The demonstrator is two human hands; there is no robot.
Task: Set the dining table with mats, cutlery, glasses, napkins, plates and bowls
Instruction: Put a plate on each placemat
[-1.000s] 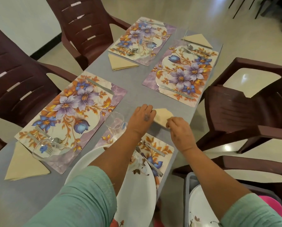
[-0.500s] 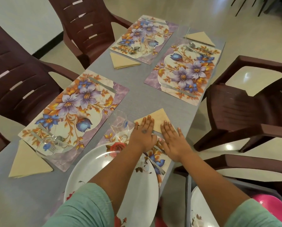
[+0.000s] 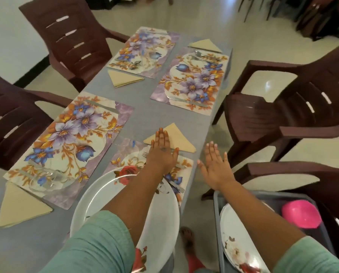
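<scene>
Pressing my left hand (image 3: 162, 152) flat, fingers straight, on the nearest tan napkin (image 3: 172, 138) beside the near-right mat (image 3: 123, 160), my right hand (image 3: 216, 168) hovers released off the table (image 3: 145, 119) edge. I count four floral mats, four folded napkins, one flowered plate (image 3: 109, 194) on the table, another plate (image 3: 237, 243) and a pink bowl (image 3: 300, 216) in a grey bin (image 3: 217, 203). No writing is readable.

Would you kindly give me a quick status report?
Left hand open, flat on napkin. Right hand open, off table edge. Napkin laid beside near mat. Nothing blocking.
</scene>
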